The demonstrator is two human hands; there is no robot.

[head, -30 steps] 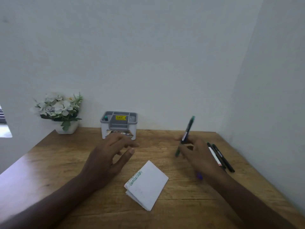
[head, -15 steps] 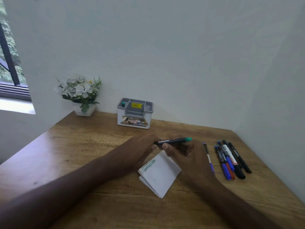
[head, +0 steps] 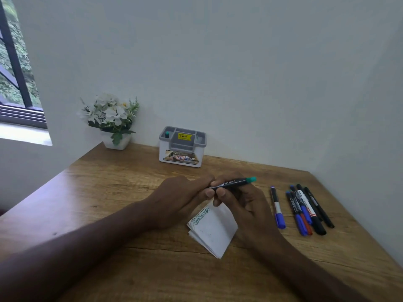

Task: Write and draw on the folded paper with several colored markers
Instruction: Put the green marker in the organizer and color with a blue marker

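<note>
Both forearms reach in from the near edge and meet above the middle of the brown wooden table (head: 113, 192). The right hand (head: 244, 205) is curled, fingers folded toward the palm, its grip closed on a black marker with a teal end (head: 231, 184), which it holds almost level, teal end pointing right and slightly far. The left hand (head: 185, 197) comes in from the left with the wrist straight and the fingers drawn together; its fingertips meet the left end of the same marker, so this grip is also closed on it. Whether a cap sits on that end cannot be told.

The white folded paper (head: 212, 231) lies flat on the table just below and near of the two hands, partly covered by them, with green lettering along its far-left edge.

To the right, well apart from the hands, a row of blue, red and black markers (head: 303, 210) lies on the table. At the far side against the wall stand a grey and white plastic organiser box (head: 182, 149) and, left of it, a white pot of white flowers (head: 112, 120).
</note>
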